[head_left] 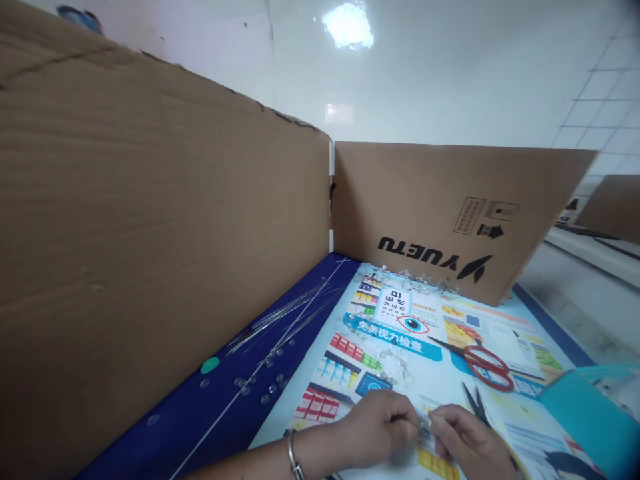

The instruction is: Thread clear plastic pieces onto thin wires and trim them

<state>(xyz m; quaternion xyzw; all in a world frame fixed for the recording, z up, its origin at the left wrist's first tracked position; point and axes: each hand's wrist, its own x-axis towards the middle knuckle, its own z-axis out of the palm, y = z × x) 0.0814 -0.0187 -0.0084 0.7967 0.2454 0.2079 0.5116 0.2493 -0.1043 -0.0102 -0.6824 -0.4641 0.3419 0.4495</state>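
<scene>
In the head view, two bare hands are seen low in the frame, brought close together over a printed sheet (430, 377) that is spread on the blue worktop (235, 427). The left hand (383, 427) is curled tightly, with thumb and forefinger pressed together at one side of a small clear piece (424, 427); a metal bangle (294, 455) is worn on that wrist. The same piece is pinched from the other side by the right hand (463, 437), its fingertips drawn together. The piece is thus held between the two hands, above the sheet — its exact shape is blurred and cannot be told.

Just beyond the right hand, a dark pointed tool (477, 405) is seen with its blades spread. Farther off, red-handled scissors (487, 367) are laid on the sheet, blades parted. A loose clear cluster (395, 367) is placed beyond the left hand, and more clear pieces (420, 281) are heaped along the foot of the right cardboard panel (425, 200).

On the blue strip beside the left cardboard panel (175, 220), clear beads (273, 389), a green disc (210, 365) and thin clear strands (280, 320) are scattered. A teal object (593, 417) is partly cut off by the right edge.
</scene>
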